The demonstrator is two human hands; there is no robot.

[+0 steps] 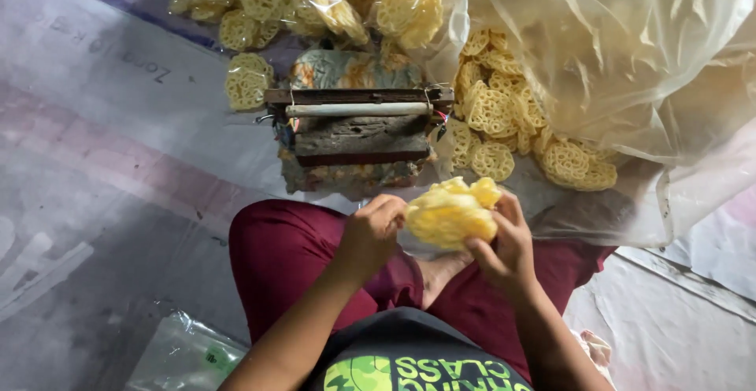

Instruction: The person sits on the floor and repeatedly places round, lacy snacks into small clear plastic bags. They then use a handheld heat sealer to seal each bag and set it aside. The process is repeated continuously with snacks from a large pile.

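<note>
Both hands at centre frame, just below middle, clamped on one small clear bag of yellow crackers: left hand pinches the bag's left edge with curled fingers, right hand cups it from the right and underneath, thumb on the front. Hands sit close together with only the bag between them, held above the lap. Below them: dark red trousers of the seated person, legs crossed, a bare foot showing between the knees, dark shirt with green print at the bottom edge. Directly above the hands, centre frame: a worn block-shaped device with wooden bars, a pale rod across the top and thin wires at its ends, resting on the floor covering; can't tell what exactly it is. Right of it, upper right: big clear plastic sack lying open, loose round lattice crackers spilling toward the device. Top centre: heap of filled small cracker bags, one lying apart just left of the device. Lower left corner: flat stack of empty clear bags. All on a grey-pink printed sheet covering the floor
</note>
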